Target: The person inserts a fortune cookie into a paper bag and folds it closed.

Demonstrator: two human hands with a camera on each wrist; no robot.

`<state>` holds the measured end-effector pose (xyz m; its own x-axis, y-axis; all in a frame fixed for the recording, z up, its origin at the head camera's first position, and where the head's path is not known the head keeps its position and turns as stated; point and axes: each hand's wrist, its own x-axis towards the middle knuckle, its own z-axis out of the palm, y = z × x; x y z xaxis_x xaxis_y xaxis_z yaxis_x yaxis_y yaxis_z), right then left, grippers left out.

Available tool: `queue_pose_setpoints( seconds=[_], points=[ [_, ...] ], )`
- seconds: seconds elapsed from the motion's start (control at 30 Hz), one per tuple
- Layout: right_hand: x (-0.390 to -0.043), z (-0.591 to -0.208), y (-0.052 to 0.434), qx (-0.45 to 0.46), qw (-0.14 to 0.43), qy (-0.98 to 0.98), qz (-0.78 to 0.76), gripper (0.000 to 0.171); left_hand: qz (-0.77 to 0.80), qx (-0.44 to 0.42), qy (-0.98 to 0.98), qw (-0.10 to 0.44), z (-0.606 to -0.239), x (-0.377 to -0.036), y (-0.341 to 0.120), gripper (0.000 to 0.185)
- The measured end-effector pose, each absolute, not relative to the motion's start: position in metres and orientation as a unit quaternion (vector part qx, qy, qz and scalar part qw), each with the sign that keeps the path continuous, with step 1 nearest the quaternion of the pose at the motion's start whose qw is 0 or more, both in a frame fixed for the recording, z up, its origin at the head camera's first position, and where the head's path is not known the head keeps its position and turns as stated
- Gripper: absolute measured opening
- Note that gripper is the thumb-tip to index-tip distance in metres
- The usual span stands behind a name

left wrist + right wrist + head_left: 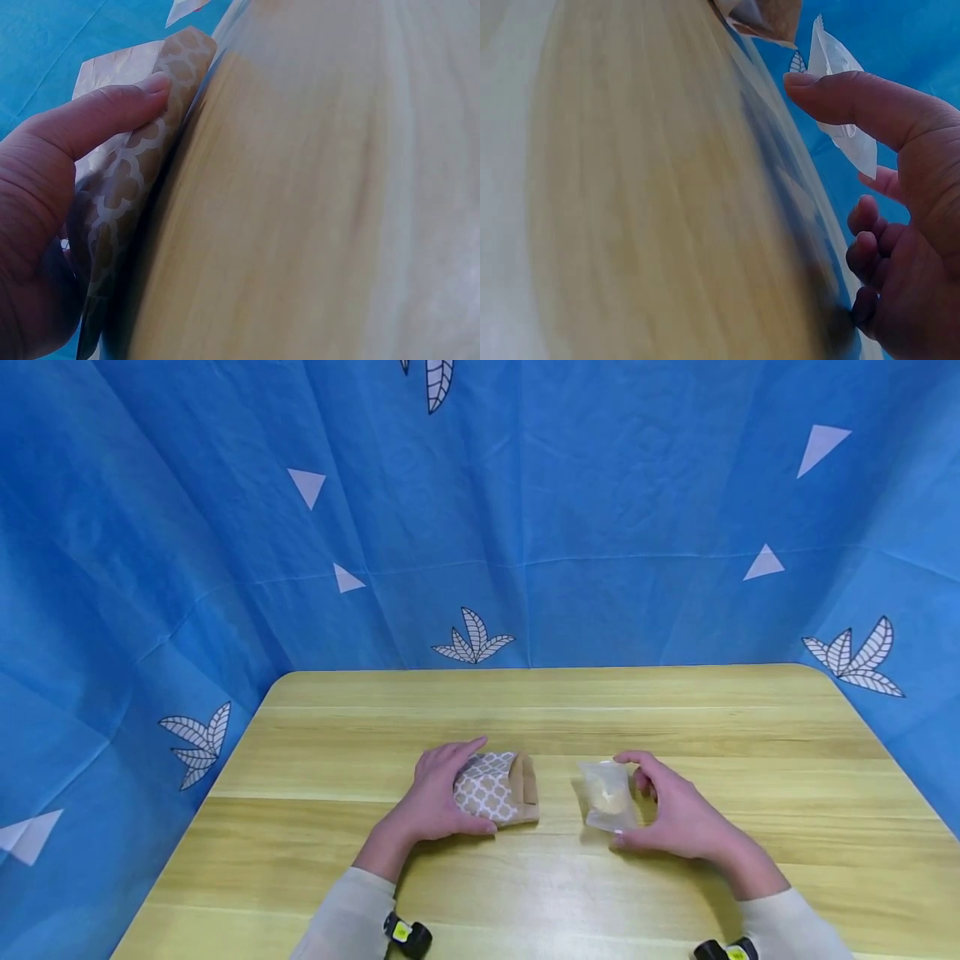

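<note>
A paper bag and a clear packet lie on the wooden surface, near its middle and a little toward the near edge, with a bare gap between them. Open wood runs out on all sides: a broad strip behind them up to the far edge, where the blue cloth rises, and wide stretches to the left and right edges.

The left hand lies over the left end of the bag, palm down, the forearm coming in from the near edge. Its fingers curve over the bag's far side and the thumb presses the patterned paper on the near side, so the bag is held between them. The bag's brown mouth points right, toward the packet.

The right hand sits just right of the packet, wrist angled in from the lower right. Its thumb is against the packet's near edge and the fingers are loosely curled at its right side; the grip looks light, thumb and fingertips pinching the packet.
</note>
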<state>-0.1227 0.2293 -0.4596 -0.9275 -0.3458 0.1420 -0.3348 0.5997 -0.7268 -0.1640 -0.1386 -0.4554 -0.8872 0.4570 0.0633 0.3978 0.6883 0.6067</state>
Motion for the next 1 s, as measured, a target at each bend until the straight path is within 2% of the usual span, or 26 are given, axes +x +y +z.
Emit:
queue_pose_setpoints(
  seconds=[1.0],
  points=[
    [-0.143,-0.458,0.173,-0.217,0.029,0.875,-0.432,0.102,0.323,0.247,0.913,0.037,-0.454,-0.164,-0.138,0.119]
  ],
)
